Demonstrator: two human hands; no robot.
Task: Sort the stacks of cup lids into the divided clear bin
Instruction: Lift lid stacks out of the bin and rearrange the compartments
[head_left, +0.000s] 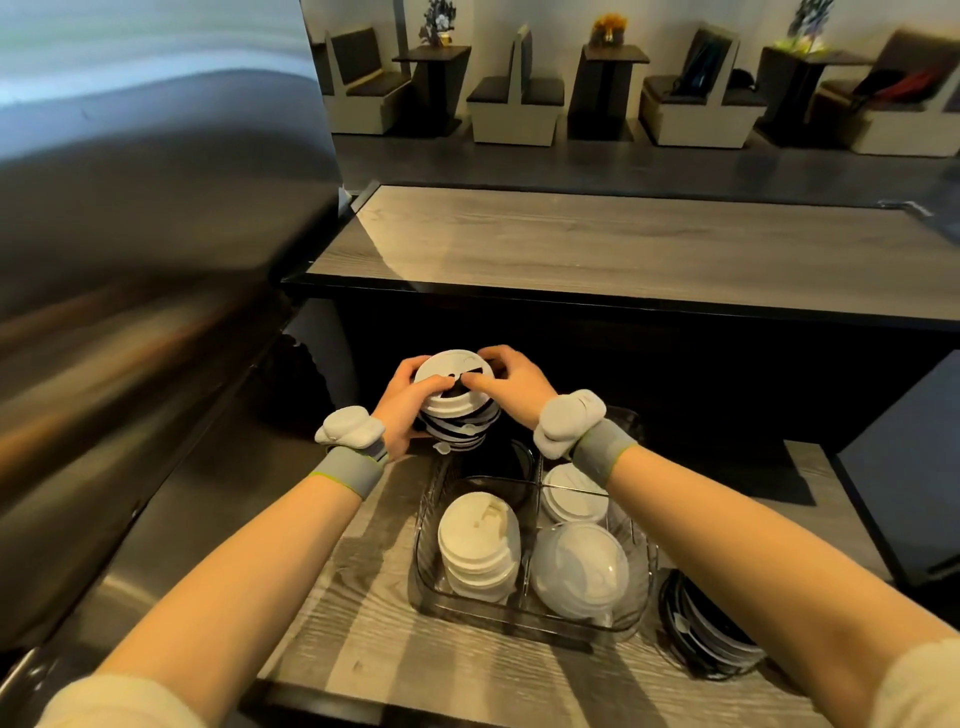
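While our left hand (401, 410) and right hand (514, 384) curl round the mixed black-and-white lid stack (447, 366), held at the far-left compartment of the clear bin (493, 617), we keep it level and lower it straight.

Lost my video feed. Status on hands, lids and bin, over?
Left hand and right hand grip the black-and-white lid stack, over far-left corner of the clear bin. Three sections hold lids. Black lid stack waits right of bin. No obstruction seen.
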